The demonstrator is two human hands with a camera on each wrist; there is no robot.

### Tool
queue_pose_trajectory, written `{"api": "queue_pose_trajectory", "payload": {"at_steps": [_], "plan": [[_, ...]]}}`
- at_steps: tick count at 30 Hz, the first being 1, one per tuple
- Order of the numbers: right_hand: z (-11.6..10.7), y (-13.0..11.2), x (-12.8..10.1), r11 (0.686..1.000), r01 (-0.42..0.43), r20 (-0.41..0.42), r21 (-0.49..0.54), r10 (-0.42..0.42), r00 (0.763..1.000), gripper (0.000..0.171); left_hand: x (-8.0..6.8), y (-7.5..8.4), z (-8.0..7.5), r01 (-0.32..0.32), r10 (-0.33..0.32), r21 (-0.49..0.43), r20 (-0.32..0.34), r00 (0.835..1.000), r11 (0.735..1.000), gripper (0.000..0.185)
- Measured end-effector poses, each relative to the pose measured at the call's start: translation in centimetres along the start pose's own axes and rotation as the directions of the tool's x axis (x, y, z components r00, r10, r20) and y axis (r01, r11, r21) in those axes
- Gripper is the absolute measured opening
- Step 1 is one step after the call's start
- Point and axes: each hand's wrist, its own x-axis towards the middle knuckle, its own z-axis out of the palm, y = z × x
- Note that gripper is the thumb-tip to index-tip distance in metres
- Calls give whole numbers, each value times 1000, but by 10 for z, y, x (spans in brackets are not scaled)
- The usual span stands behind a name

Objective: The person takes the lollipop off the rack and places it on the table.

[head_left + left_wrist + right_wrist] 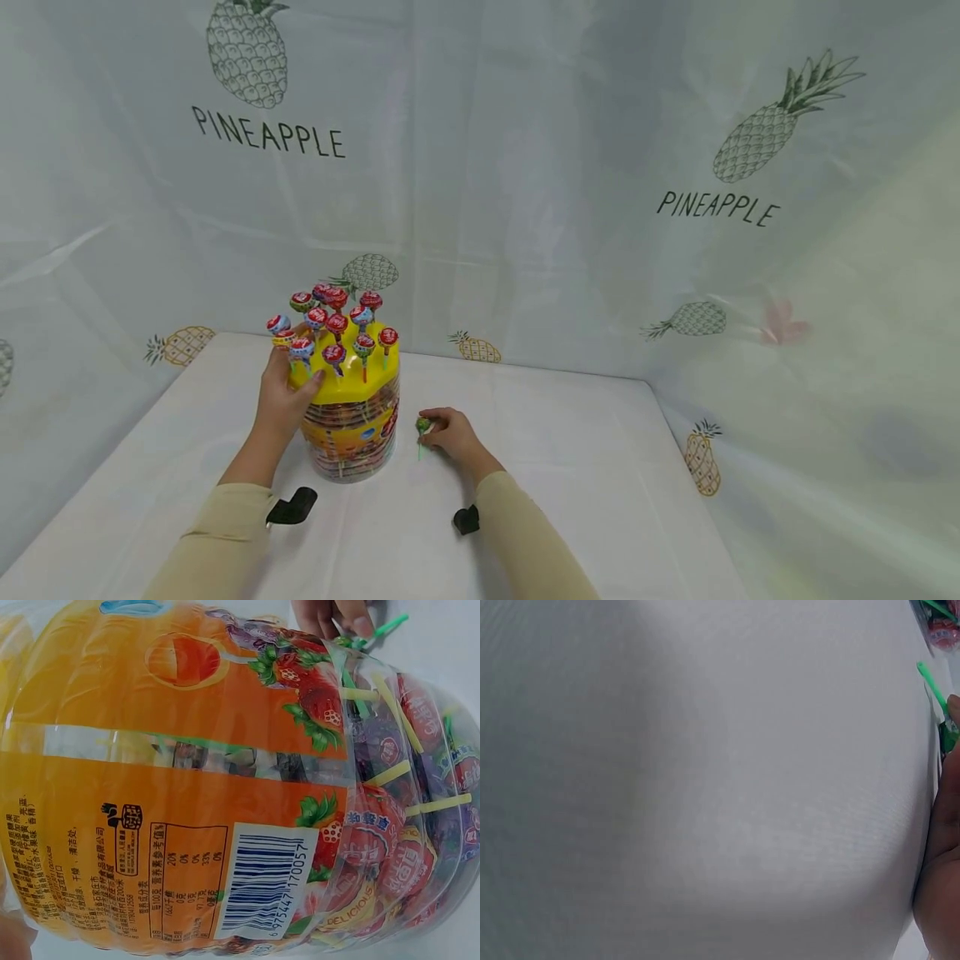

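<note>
A clear plastic jar (348,458) packed with lollipops stands upright on the table, topped by a yellow lid (348,388). Several wrapped lollipops (337,323) stick up out of that lid. My left hand (281,398) grips the lid at its left side, thumb across the near edge; some of its fingers are hidden behind the candies. Just right of the jar, my right hand (454,435) pinches a green-wrapped lollipop (423,425), its green stick pointing down. In the left wrist view the orange label (187,787) with a barcode fills most of the picture.
The white-covered table (555,467) extends right and toward me. Behind it hangs a pale curtain (510,208) printed with pineapples. Black straps (294,506) dangle from both wrists.
</note>
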Motion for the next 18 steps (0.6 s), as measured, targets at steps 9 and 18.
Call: {"api": "queue_pose_trajectory", "payload": {"at_steps": [9,18], "plan": [[1,-3,-3,1000,8,-1,-3,-8,1000,41,-1,3,0,9,-9,-13,-12,1000,1000,74],[-9,-18,-10,993,24,-70,115,-16,997,41,-1,2,1,4,-4,-30,-19,1000,1000,73]]}}
